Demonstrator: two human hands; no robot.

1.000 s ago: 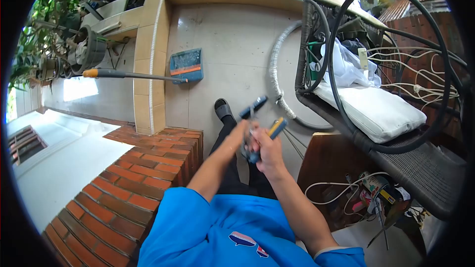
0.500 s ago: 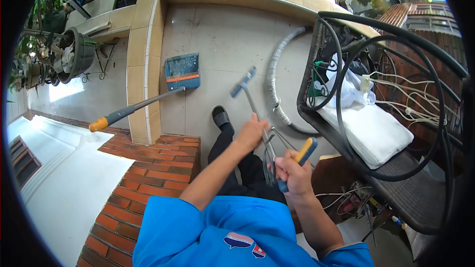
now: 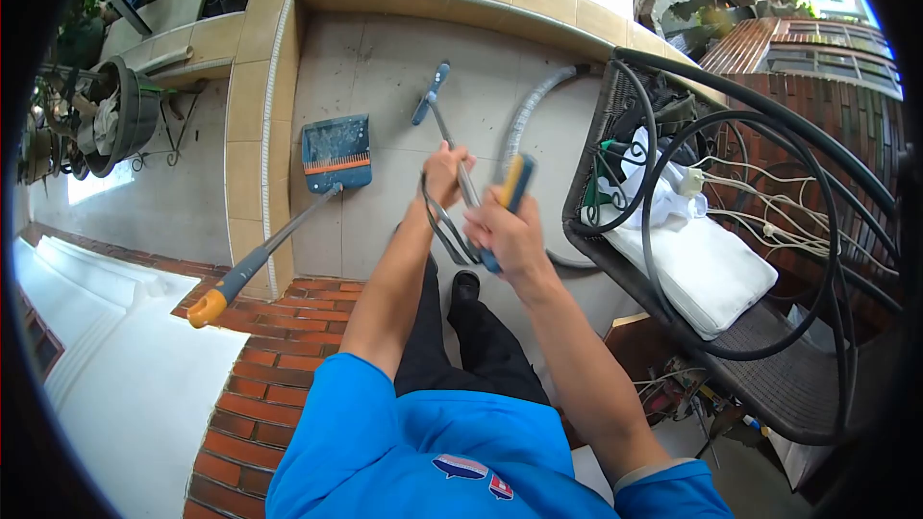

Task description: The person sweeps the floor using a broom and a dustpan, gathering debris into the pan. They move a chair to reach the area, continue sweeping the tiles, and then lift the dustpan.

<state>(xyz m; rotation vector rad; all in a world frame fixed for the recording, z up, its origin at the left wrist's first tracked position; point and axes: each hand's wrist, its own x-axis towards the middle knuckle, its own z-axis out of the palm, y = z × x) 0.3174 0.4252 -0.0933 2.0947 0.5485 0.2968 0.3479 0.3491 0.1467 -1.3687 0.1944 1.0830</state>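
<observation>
Blue plastic makes up the dustpan (image 3: 336, 154), which lies on the pale floor (image 3: 394, 221) with a row of orange teeth across it; its shaft (image 3: 300, 221) slants down and left to a grey grip (image 3: 242, 272) with an orange end. Right of the dustpan, and slightly farther from the person, is the narrow blue head (image 3: 430, 94) of a metal pole (image 3: 448, 135). The left hand (image 3: 443, 173) has its fingers wrapped round that pole, nearly closed. Nearer the person and to its right, the right hand (image 3: 508, 235) has its fingers curled shut on a blue and yellow handle (image 3: 517, 183), which sticks out above the fist, with a blue part below; blur and the fingers hide how the handle meets the pole. Dark loops (image 3: 448, 235) hang between the forearms, close to the left wrist. Farther right of the dustpan, beyond the pole, a pale wrapped hose (image 3: 524, 120) curves over the floor, partly behind the right hand. Past it stands a dark wicker chair (image 3: 745, 375), bearing a white cushion (image 3: 687, 274), a white bag (image 3: 654, 183) and black hose (image 3: 832, 231) in big coils. Left of the dustpan runs a tan ledge (image 3: 250, 149); red brick (image 3: 274, 365) lies below it, toward the person.
</observation>
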